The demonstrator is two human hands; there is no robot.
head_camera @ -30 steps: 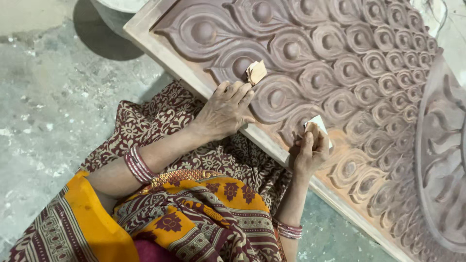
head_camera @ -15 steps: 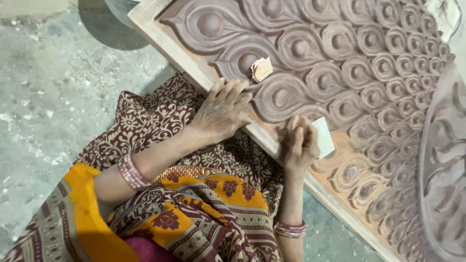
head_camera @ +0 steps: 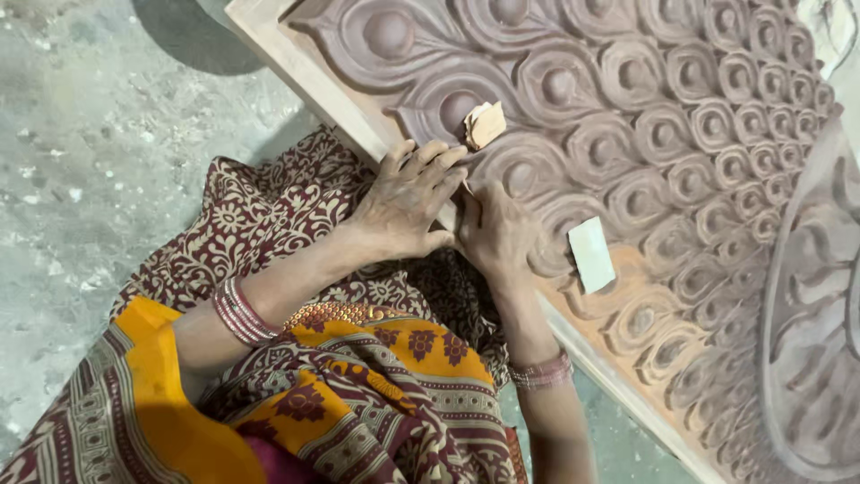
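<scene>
Left hand (head_camera: 408,202) lies flat, fingers spread — forearm bent across the lap. Right hand (head_camera: 497,235) rests beside it, touching, fingers loosely curled.

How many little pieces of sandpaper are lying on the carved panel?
2. A crumpled tan piece lies above the left hand; a flat pale piece lies beside the right hand. Hands could hide more.
</scene>
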